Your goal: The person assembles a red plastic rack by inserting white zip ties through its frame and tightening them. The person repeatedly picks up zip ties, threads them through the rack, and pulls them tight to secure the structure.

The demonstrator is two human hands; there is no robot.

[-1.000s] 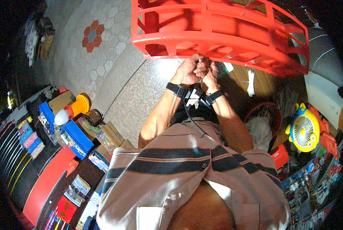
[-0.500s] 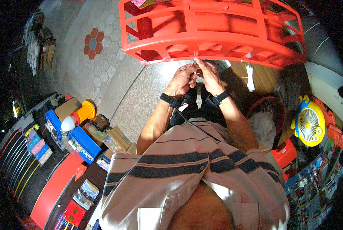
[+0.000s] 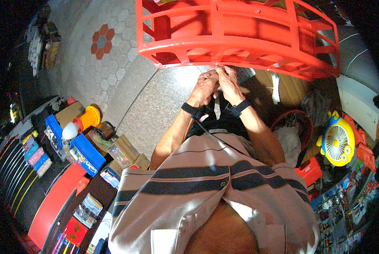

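Observation:
A large red plastic rack point(image 3: 185, 45) with an openwork frame fills the top of the head view. My left hand point(image 3: 206, 86) and my right hand point(image 3: 229, 82) meet at its lower edge, left of the rack's middle. Both have their fingers closed and pressed together, the right fingertips touching the edge. Whatever they pinch is hidden behind the fingers. To the right of my hands, a bundle of thin white strips, which look like cable ties point(image 3: 276, 89), lies on a brown wood-grain surface point(image 3: 263, 88).
A dark red tub point(image 3: 309, 127) holding clear plastic stands right of my right forearm. Beyond it is a yellow and blue fan point(image 3: 337, 139). At left are blue bins point(image 3: 87, 153), a cardboard box point(image 3: 123, 150) and a red-topped table point(image 3: 56, 207).
Both hands have drawn closer together at the rack's edge. A thin white piece that stood up above the fingers no longer shows. The view has shifted slightly.

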